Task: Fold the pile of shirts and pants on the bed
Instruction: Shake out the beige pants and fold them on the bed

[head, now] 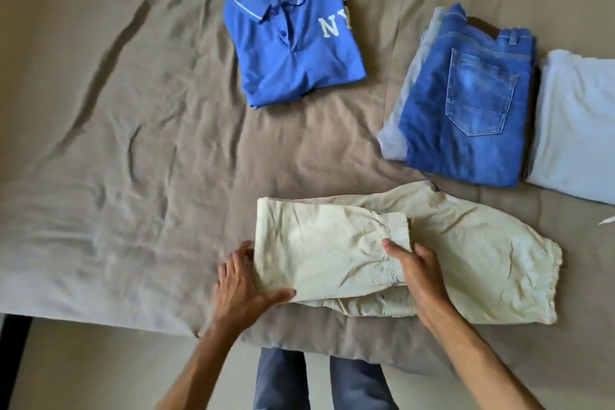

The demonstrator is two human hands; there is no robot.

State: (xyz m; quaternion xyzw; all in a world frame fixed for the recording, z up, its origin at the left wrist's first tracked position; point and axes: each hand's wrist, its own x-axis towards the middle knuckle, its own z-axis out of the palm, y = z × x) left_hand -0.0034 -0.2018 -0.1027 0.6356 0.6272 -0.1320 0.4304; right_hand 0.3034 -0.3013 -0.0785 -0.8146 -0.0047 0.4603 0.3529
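Pants point(399, 253), cream and partly folded, lie at the near edge of our bed point(116, 143), whose brown sheet is creased all over. Beyond the pants, toward the right, sit folded blue jeans point(472, 110); a folded pale garment point(575, 130) lies just beside the jeans on their right. Beyond the pants and a little left lies a folded blue polo shirt point(293, 40) with white letters. Our left hand point(239, 286) pinches the pants' left edge, thumb on top. Our right hand point(416, 270) presses on the folded-over leg with its fingers curved over the hem.
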